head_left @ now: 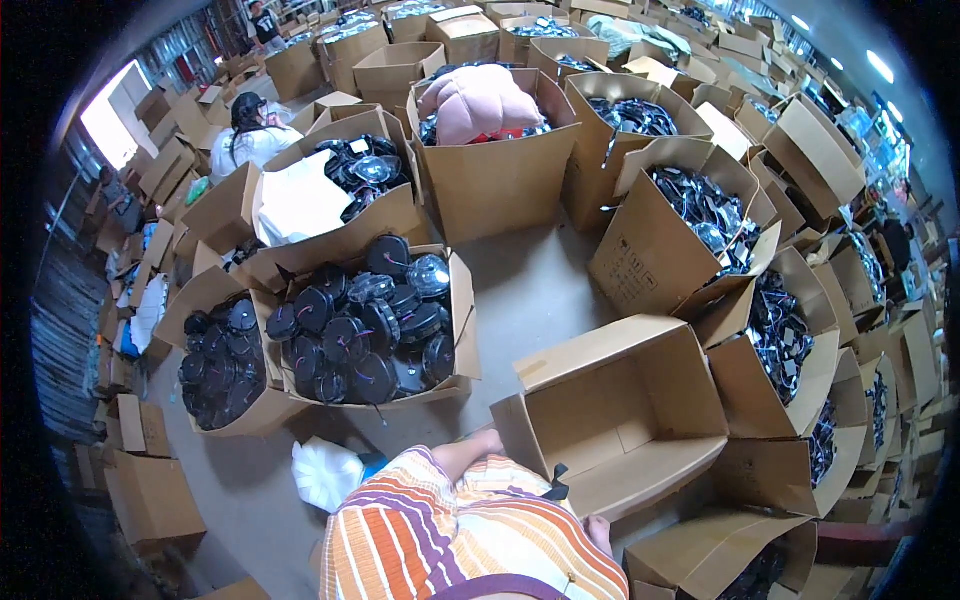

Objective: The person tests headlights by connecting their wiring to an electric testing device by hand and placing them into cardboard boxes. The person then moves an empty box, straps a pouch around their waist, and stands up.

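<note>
Neither of my hands shows in the head view. My lap, in striped orange, white and purple shorts (420,520), fills the lower middle, with bare skin of my legs at the hems. Right in front of me to the right, an open cardboard box (620,400) lies tipped with its mouth toward me; its inside walls and bottom are bare. A small black strap-like thing (558,484) is at its near edge. To the front left, a carton (462,320) holds round black parts (350,340) with thin wires and some clear-fronted lamps.
Another carton of round black parts (220,360) adjoins on the left. A white plastic bag (328,475) lies on the floor beside me. Cartons of dark parts (705,215) line the right. A pink cushion (478,105) tops one carton ahead. A person in white (255,135) is at the far left.
</note>
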The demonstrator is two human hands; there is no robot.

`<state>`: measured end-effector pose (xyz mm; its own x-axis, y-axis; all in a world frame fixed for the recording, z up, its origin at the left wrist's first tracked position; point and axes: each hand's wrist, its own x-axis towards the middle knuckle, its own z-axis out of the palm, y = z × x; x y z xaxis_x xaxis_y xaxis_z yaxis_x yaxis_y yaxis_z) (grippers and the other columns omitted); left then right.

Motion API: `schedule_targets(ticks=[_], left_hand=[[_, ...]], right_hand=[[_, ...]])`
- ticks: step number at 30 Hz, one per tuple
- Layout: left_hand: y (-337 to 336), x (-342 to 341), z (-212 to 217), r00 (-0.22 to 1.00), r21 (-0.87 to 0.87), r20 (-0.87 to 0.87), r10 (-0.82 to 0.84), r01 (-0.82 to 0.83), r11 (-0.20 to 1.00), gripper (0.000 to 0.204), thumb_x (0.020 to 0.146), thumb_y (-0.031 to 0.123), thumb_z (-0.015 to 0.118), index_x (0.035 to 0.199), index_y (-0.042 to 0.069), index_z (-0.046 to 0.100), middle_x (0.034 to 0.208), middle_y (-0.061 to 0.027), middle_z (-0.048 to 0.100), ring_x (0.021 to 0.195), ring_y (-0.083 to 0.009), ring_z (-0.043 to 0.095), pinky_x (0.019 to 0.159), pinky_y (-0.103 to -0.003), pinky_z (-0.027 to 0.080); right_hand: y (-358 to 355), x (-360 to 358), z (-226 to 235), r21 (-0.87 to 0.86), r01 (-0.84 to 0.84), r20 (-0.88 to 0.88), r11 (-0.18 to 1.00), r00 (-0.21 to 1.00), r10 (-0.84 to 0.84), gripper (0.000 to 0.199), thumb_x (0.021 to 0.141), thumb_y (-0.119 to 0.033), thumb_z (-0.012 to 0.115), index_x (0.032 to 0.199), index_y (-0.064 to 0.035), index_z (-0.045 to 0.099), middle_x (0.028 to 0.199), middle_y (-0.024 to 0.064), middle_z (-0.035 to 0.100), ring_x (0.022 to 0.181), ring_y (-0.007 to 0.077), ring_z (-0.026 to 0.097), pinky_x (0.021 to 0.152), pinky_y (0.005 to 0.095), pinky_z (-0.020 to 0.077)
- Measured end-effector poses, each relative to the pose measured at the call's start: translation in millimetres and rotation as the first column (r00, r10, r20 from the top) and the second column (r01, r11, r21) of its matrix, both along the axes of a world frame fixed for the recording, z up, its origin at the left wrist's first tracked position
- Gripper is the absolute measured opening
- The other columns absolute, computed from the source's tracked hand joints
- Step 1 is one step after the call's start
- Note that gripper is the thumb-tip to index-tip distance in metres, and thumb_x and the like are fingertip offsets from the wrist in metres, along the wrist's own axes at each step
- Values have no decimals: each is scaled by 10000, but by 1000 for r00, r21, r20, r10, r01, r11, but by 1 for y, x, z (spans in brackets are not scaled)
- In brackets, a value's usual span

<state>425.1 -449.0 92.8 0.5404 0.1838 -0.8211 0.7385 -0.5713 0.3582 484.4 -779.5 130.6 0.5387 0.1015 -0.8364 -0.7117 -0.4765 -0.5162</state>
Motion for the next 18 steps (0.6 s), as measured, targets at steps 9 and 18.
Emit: schedule_targets(ticks=[9,18], left_hand=[[-2,12,15,990,-35,111,-88,92,995,305,668,272,409,827,45,536,862,-136,513,776,-268,498,665,-335,388],[-22,88,359,57,-368,927,371,336,867,116,675,55,480,775,11,519,759,-86,496,692,-187,488,610,-253,394]], right_hand=[[-12,-1,-33,58,33,15,998,999,-34,176,751,-127,367,640,-11,439,516,59,452,357,104,407,276,205,298],[-13,-4,-17,2,75,-44,997,996,-75,168,727,-119,374,621,-16,454,492,53,457,362,112,416,291,215,299]])
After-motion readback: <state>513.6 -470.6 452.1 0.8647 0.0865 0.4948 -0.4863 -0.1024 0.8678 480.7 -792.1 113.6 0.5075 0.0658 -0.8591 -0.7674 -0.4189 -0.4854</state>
